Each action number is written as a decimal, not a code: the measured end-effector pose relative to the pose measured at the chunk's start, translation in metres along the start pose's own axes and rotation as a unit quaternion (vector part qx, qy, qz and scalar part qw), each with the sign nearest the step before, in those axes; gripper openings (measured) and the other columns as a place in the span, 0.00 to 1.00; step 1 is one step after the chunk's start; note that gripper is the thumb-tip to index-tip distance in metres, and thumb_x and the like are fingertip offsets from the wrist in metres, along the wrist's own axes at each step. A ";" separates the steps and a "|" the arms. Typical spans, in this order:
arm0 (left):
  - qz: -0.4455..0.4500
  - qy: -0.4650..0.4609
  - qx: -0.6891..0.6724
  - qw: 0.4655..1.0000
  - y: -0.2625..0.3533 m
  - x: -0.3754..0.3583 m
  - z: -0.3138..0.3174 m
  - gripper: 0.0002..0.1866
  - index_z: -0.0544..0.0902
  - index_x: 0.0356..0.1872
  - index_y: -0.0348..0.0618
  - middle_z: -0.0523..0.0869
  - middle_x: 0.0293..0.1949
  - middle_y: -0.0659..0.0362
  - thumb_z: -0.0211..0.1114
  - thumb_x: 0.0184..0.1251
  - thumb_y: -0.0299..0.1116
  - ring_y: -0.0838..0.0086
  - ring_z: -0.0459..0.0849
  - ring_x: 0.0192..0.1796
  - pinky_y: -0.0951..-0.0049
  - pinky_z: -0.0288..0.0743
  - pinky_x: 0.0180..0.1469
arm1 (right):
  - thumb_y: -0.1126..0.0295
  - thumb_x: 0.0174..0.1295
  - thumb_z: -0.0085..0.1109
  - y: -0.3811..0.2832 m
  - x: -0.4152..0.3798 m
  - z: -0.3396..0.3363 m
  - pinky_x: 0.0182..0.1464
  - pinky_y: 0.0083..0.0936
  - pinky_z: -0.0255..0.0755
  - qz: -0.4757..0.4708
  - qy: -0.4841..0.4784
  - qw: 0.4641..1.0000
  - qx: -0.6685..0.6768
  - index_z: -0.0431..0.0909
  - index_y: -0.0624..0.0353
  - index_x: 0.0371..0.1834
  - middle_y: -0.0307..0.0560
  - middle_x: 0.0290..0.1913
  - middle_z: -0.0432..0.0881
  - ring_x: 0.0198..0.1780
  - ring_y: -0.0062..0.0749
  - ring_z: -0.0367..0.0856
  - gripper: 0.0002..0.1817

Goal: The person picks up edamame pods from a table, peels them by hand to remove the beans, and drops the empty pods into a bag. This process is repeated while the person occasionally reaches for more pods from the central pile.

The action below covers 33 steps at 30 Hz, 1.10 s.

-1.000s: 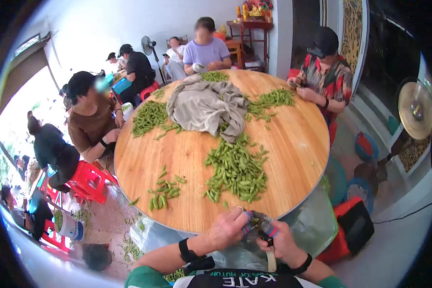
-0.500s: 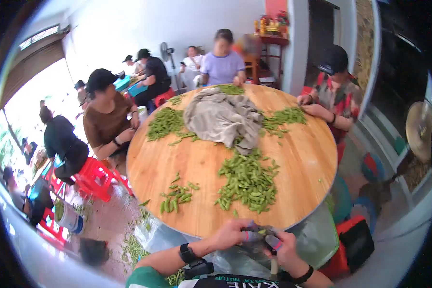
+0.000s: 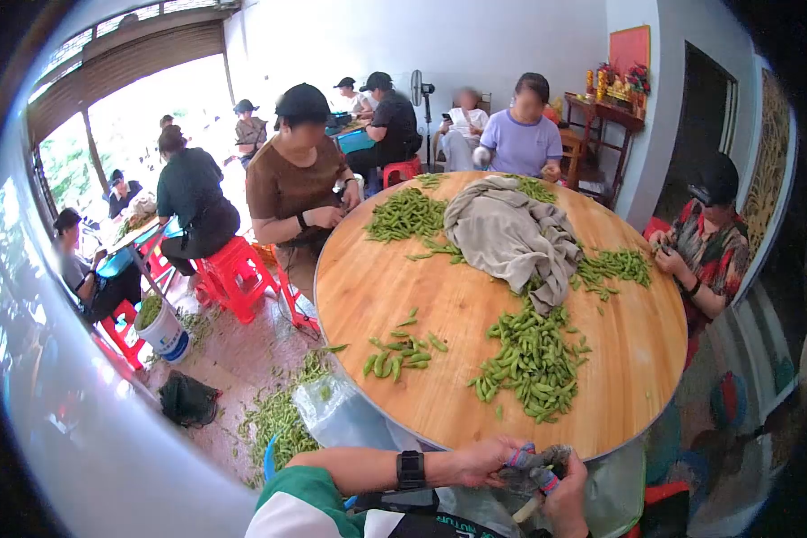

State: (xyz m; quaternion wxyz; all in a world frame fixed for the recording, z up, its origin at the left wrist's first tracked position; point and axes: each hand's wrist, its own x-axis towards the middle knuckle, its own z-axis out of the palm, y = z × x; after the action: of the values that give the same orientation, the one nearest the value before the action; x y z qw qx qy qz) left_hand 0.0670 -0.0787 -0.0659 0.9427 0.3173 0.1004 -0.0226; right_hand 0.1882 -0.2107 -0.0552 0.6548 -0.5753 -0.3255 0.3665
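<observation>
My left hand [image 3: 486, 461] and my right hand [image 3: 567, 498] meet just off the table's near edge. Grey coverings with pink and blue bands wrap some of their fingertips. The fingers of both are closed in a pinch; what lies between them is too small to make out. A pale, narrow thing [image 3: 527, 509] shows below the fingers. Beyond my hands, a large heap of green pods [image 3: 533, 363] lies on the round wooden table [image 3: 421, 309], with a smaller group of pods [image 3: 399, 355] to its left.
A crumpled grey cloth [image 3: 511, 229] lies mid-table. People sit around it: one in brown [image 3: 291, 184], one in purple [image 3: 522, 142], one in patterned red [image 3: 713, 242]. Red stools [image 3: 238, 278], a white bucket [image 3: 163, 332], a dark bucket [image 3: 188, 400] and scattered pods [image 3: 282, 412] stand or lie left.
The view has turned to the left, so the table and people appear further right. My hands remain together, and the green piece seen between the fingers before no longer shows.
</observation>
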 end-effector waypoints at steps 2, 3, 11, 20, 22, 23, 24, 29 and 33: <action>-0.013 0.038 0.042 0.998 0.007 -0.005 0.012 0.05 0.81 0.34 0.47 0.78 0.23 0.69 0.58 0.68 0.33 0.86 0.71 0.19 0.84 0.55 0.15 | 0.72 0.54 0.64 0.002 -0.001 0.001 0.28 0.21 0.72 -0.030 0.006 0.999 -0.035 0.74 0.59 0.34 0.37 0.28 0.78 0.27 0.21 0.75 0.09; -0.010 0.039 0.039 0.998 0.005 -0.003 0.012 0.05 0.81 0.34 0.47 0.78 0.23 0.69 0.58 0.68 0.33 0.86 0.71 0.19 0.84 0.55 0.15 | 0.72 0.54 0.64 0.006 0.000 0.000 0.28 0.21 0.72 -0.037 0.019 0.999 -0.028 0.74 0.59 0.34 0.37 0.28 0.78 0.27 0.21 0.75 0.09; 0.019 0.061 0.238 0.969 -0.012 0.009 -0.020 0.10 0.82 0.41 0.43 0.84 0.34 0.67 0.58 0.69 0.37 0.84 0.78 0.29 0.78 0.71 0.28 | 0.65 0.59 0.56 -0.026 -0.004 0.001 0.32 0.21 0.73 0.011 0.014 0.996 -0.087 0.75 0.61 0.37 0.39 0.30 0.78 0.29 0.22 0.77 0.11; 0.231 0.140 0.764 0.586 0.063 -0.060 -0.004 0.08 0.77 0.33 0.44 0.80 0.27 0.49 0.64 0.51 0.32 0.53 0.82 0.32 0.57 0.74 0.33 | 0.77 0.59 0.56 -0.013 -0.006 -0.016 0.29 0.22 0.72 0.078 -0.102 0.973 -0.194 0.78 0.64 0.41 0.42 0.28 0.82 0.25 0.23 0.77 0.08; 0.199 0.280 0.862 0.372 0.089 -0.071 -0.020 0.08 0.79 0.35 0.45 0.79 0.31 0.50 0.65 0.53 0.29 0.55 0.81 0.36 0.57 0.75 0.37 | 0.78 0.61 0.53 -0.014 -0.007 -0.011 0.29 0.22 0.72 0.087 -0.184 0.974 -0.095 0.76 0.63 0.47 0.41 0.26 0.81 0.24 0.23 0.78 0.11; 0.201 0.332 0.883 0.263 0.099 -0.072 -0.025 0.08 0.80 0.36 0.44 0.79 0.32 0.50 0.64 0.53 0.28 0.55 0.81 0.38 0.58 0.75 0.39 | 0.78 0.61 0.53 -0.018 -0.008 -0.009 0.29 0.22 0.72 0.089 -0.177 0.976 -0.092 0.76 0.63 0.47 0.41 0.26 0.81 0.24 0.23 0.78 0.11; 0.203 0.327 0.884 0.264 0.106 -0.068 -0.030 0.08 0.80 0.36 0.44 0.79 0.32 0.50 0.64 0.53 0.28 0.55 0.81 0.38 0.58 0.75 0.39 | 0.76 0.63 0.50 -0.023 -0.007 -0.007 0.27 0.21 0.71 0.103 -0.167 0.978 -0.066 0.74 0.62 0.50 0.43 0.26 0.80 0.23 0.23 0.76 0.13; 0.225 0.289 0.805 0.466 0.108 -0.031 -0.035 0.09 0.82 0.39 0.40 0.79 0.36 0.50 0.64 0.55 0.24 0.55 0.78 0.42 0.60 0.72 0.43 | 0.71 0.69 0.38 -0.009 -0.004 -0.018 0.19 0.18 0.63 0.160 -0.173 0.966 0.105 0.67 0.61 0.58 0.47 0.24 0.78 0.18 0.21 0.70 0.17; 0.201 0.299 0.854 0.375 0.103 0.008 -0.035 0.08 0.81 0.34 0.39 0.77 0.37 0.50 0.66 0.52 0.28 0.53 0.75 0.44 0.58 0.72 0.44 | 0.66 0.71 0.37 0.002 -0.012 -0.010 0.17 0.16 0.56 0.175 -0.127 0.953 0.212 0.69 0.61 0.57 0.48 0.23 0.76 0.16 0.19 0.64 0.17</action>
State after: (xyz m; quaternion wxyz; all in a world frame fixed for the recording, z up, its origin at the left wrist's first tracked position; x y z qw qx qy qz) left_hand 0.0800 0.0248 -0.0341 0.0571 0.9511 0.2365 0.1902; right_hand 0.1907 -0.2260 -0.0586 0.6403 -0.4197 -0.2148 0.6064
